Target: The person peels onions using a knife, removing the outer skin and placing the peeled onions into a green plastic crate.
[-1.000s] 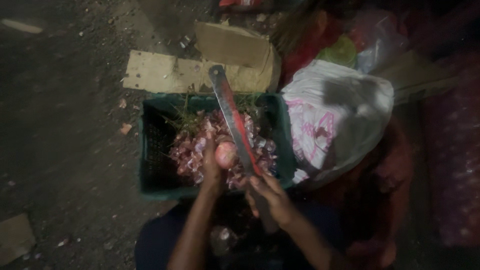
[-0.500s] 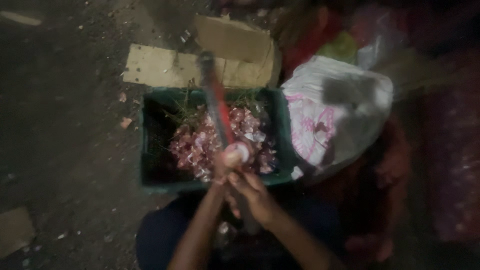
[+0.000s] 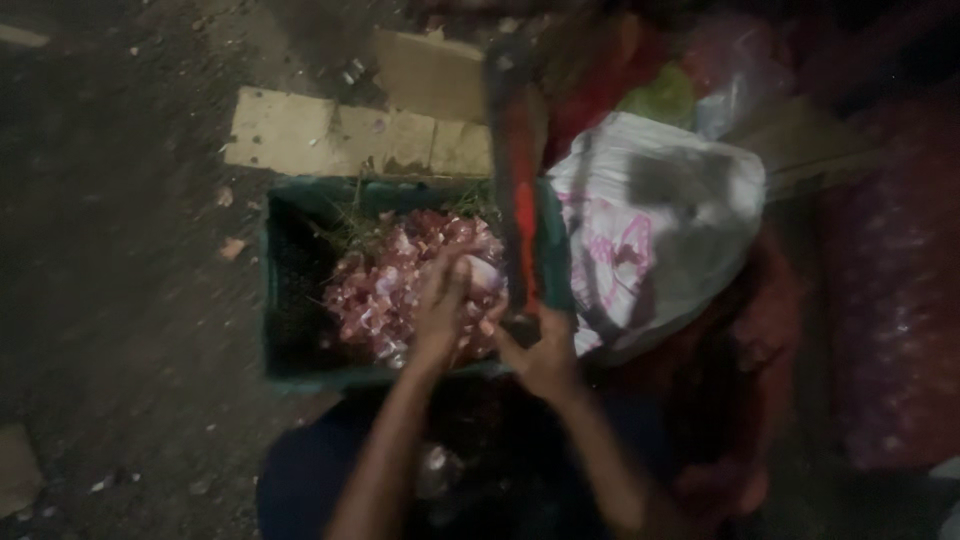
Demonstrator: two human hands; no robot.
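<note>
I am wearing the one camera on my head, and it is looking steeply down past my forearms, close in on my left hand (image 3: pixel 440 310) and right hand (image 3: pixel 545 355) over the green crate (image 3: pixel 285 300), with dark ground (image 3: pixel 110 250) filling the left side.

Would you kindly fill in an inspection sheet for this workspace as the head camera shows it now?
Surface: dark ground, gritty, with small scraps.
Job's things: green crate holding pink-red peels; a long blade with a red strip stands over its right side.
Clutter: white printed bag right of the crate; flat cardboard pieces behind it.
Hands: left hand over the peels, cupping something pale; right hand at the blade's lower end; grip too blurred to judge.
Cables: nothing seen.
Surroundings: dim; reddish sacks at right.
</note>
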